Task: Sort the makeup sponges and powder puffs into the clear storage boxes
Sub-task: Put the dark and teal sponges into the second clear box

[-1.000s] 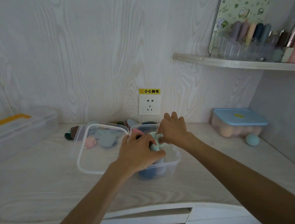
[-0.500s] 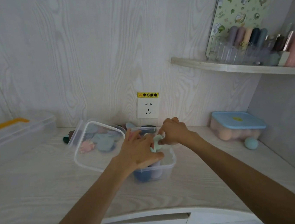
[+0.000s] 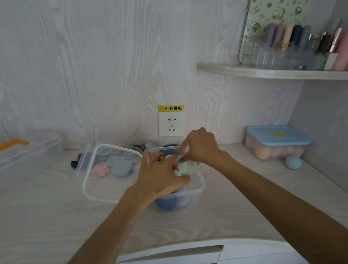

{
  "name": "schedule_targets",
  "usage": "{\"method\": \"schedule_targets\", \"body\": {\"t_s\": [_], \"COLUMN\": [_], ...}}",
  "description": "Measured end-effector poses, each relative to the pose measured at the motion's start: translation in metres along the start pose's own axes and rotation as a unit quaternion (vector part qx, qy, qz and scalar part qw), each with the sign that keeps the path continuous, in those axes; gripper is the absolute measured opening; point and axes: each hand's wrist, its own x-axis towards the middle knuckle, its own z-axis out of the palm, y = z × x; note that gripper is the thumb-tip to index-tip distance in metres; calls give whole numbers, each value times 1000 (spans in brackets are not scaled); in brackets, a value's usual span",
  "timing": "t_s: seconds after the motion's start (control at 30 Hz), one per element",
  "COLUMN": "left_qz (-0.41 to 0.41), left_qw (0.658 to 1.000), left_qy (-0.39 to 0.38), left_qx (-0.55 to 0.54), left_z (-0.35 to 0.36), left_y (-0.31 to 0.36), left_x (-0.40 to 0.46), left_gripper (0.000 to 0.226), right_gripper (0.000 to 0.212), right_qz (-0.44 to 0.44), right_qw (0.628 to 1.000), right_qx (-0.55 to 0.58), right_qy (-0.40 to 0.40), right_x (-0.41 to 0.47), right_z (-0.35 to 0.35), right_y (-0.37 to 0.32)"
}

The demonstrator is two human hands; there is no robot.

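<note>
A small clear storage box [image 3: 198, 191] stands mid-desk with blue and lilac sponges [image 3: 172, 200] inside. Over its open top both hands meet on a mint-green sponge [image 3: 181, 167]. My left hand [image 3: 163, 177] wraps it from the near side, and my right hand [image 3: 201, 147] pinches its far end with fingertips. A clear lid [image 3: 97, 190] leans on the box's left side. Behind the lid lie several powder puffs [image 3: 116, 166] in grey-blue and pink tones. A teal sponge [image 3: 293, 162] sits loose at the right.
A blue-lidded box [image 3: 278, 140] with peach sponges stands at the right wall. A large clear case with a yellow handle [image 3: 17, 158] is at far left. A wall socket [image 3: 171, 125] is behind the boxes. A shelf [image 3: 274, 72] carries cosmetics above right.
The view has tilted slightly, so the desk sits lower in frame. Both hands stay on the mint-green sponge over the box; my right fingers have shifted to a tighter pinch.
</note>
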Motion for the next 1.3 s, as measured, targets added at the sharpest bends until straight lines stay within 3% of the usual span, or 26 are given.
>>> {"method": "schedule_targets", "body": {"t_s": [0.1,0.27,0.37,0.43,0.57,0.67,0.77,0.9,1.0,1.17,1.23,1.3], "left_qz": [-17,-16,-7,-2,1,12,18,18,19,-14,-15,-17], "left_qw": [999,998,999,1000,1000,999,999,999,999,999,999,998], "left_qy": [-12,-22,-12,-10,-20,-19,7,47,33,1,4,7], "left_qx": [-46,-56,-37,-10,22,43,41,5,-6,-34,-43,-57], "left_z": [-2,-4,-4,-4,-6,-8,-4,7,7,1,1,1], "left_y": [0,0,0,0,1,7,4,-5,-9,-4,-2,-3], "left_x": [1,2,-1,-3,-6,-8,-10,-9,-7,-11,-13,-14], "left_gripper": [30,36,44,54,51,46,56,67,74,80,79,79], "right_gripper": [37,32,26,19,18,26,45,46,38,70,61,40], "right_qz": [12,36,12,18,195,339,395,383,364,294,214,128], "right_qw": [1000,999,989,971,950,911,897,915,923,952,965,945], "right_qx": [3,2,144,237,187,166,152,124,115,78,143,292], "right_qy": [-14,-32,-32,18,158,166,130,20,50,-29,-52,-70], "right_x": [2,5,-1,-16,-46,-71,-86,-88,-88,-73,-61,-54], "right_z": [9,18,6,-10,-23,-17,-7,6,0,-25,-37,-48], "right_y": [-3,-7,5,27,106,165,202,222,219,177,139,91]}}
